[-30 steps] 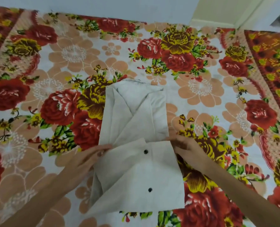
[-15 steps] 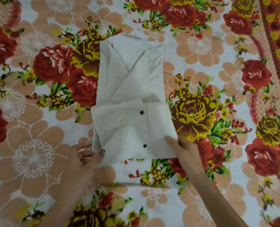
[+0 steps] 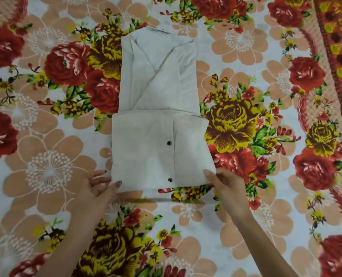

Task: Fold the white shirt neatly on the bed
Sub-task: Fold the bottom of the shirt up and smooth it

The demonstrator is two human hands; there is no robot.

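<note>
Pinches the right corner of the white shirt (image 3: 158, 120) with the right hand (image 3: 226, 186), touches the left corner with the loosely spread left hand (image 3: 95, 189), shirt's length running straight ahead of both across the bed (image 3: 46, 172).

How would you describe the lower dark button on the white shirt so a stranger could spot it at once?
On the floral bedspread lies the white shirt, its near half a folded panel. Two dark buttons sit one above the other there; the lower button is the one closest to the panel's near edge, below the upper button.
</note>
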